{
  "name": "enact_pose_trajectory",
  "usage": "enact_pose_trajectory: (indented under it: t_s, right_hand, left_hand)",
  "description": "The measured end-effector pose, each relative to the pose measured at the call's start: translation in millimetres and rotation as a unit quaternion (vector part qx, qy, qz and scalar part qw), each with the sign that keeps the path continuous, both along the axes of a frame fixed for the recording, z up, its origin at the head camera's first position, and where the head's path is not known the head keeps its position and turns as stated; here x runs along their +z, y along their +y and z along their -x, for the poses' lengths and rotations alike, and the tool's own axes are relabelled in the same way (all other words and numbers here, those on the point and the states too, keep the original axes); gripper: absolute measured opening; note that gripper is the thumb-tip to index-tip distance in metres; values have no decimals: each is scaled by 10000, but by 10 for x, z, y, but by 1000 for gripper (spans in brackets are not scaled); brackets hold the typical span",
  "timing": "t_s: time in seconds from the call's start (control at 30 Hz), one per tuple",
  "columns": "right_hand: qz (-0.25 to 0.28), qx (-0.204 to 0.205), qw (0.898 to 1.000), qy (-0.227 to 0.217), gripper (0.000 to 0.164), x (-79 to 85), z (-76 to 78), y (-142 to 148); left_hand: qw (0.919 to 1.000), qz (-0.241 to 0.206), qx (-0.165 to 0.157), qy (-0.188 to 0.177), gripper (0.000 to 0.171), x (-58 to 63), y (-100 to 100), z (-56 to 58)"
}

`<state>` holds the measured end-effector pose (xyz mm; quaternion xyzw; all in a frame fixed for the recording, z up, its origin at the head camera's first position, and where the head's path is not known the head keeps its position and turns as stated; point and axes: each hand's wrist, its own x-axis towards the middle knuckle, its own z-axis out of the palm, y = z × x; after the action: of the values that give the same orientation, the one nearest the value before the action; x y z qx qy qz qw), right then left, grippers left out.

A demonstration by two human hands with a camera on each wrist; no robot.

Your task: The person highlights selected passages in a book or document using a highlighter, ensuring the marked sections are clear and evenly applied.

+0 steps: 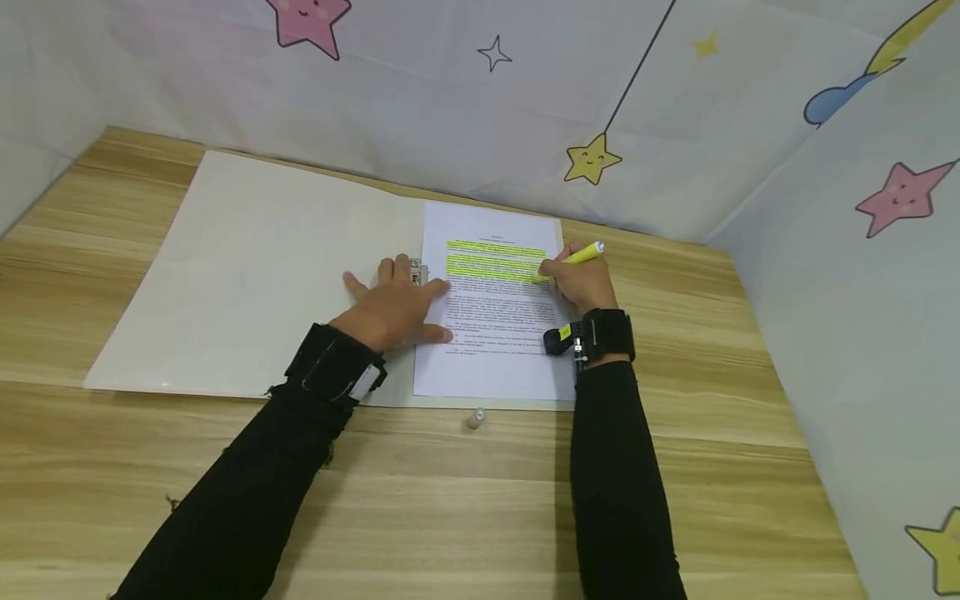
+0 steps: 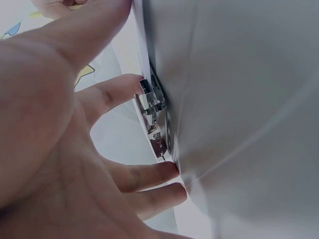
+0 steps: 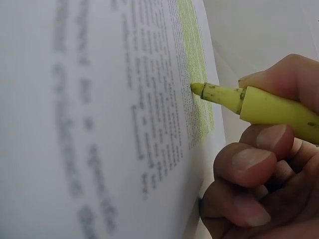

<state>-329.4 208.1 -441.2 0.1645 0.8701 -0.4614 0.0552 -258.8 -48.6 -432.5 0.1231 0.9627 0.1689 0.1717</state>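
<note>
A yellow highlighter [image 3: 279, 112] is gripped by my right hand [image 1: 587, 279], its chisel tip meeting the printed text in the right wrist view. The sheet of paper [image 1: 495, 375] carries bands of yellow highlighting [image 1: 495, 265] across its upper lines. It lies on the right side of an opened white folder [image 1: 247, 267]. My left hand [image 1: 393, 308] spreads its fingers over the folder's middle, thumb and forefinger resting on the paper's left edge. Between those fingers shows a metal clip [image 2: 152, 107], partly covered by the hand in the head view.
A small greyish cap [image 1: 476, 418] stands on the wooden table [image 1: 465, 508] just in front of the folder. Behind the table and along its right side hang white sheets [image 1: 420, 100] printed with stars. Black bands with devices circle both wrists.
</note>
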Motion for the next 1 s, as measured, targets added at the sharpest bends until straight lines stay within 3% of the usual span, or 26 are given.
enact_pose_trajectory:
  t_s: [0.3,1.0]
  right_hand:
    - [-33,129,9999,-37,21,9,-1,44]
    - [66,-9,10000,73,21,-5,3,182]
  left_hand:
    - [10000,-9,-15,37,77,-19,-7,7]
    - [10000,-7,-26,26,78,-2,-5,1]
